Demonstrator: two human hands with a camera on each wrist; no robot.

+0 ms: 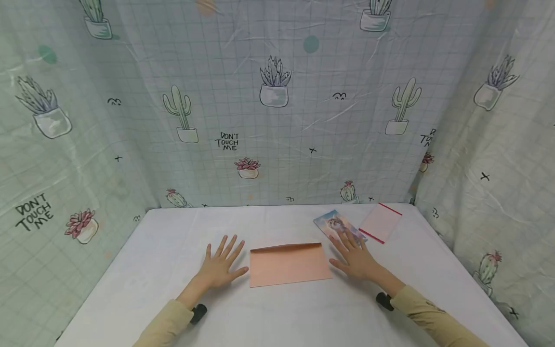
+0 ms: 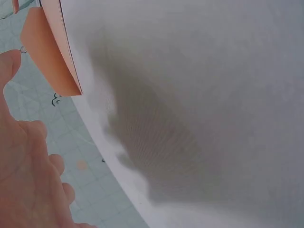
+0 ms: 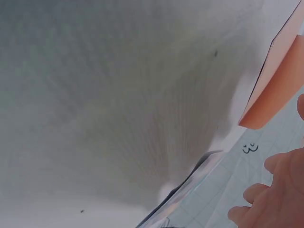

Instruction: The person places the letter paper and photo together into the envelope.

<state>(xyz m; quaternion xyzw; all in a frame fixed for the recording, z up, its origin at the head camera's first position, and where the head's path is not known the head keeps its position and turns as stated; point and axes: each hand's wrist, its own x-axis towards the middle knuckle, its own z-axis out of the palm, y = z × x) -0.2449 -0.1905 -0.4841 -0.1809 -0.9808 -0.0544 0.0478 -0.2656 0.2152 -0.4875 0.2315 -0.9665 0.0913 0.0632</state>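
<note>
A peach paper envelope (image 1: 289, 267) lies between the two hands, its flap (image 1: 286, 247) along the far edge. In the left wrist view the flap (image 2: 50, 54) stands raised off the table. My left hand (image 1: 218, 267) is left of the envelope, fingers spread, thumb close to its edge and holding nothing. To the right, my right hand (image 1: 356, 260) is spread too, with its fingers in front of a cat picture card (image 1: 331, 221) and covering part of it. Shadows under both hands suggest they are above the table; in the head view, contact with the card is unclear.
A clear sleeve with red edges (image 1: 381, 221) lies at the back right, beside the card. White cloth covers the table (image 1: 277, 318). A cactus-print curtain (image 1: 299, 125) hangs behind it and along both sides. Each wrist wears a dark camera (image 1: 198, 313).
</note>
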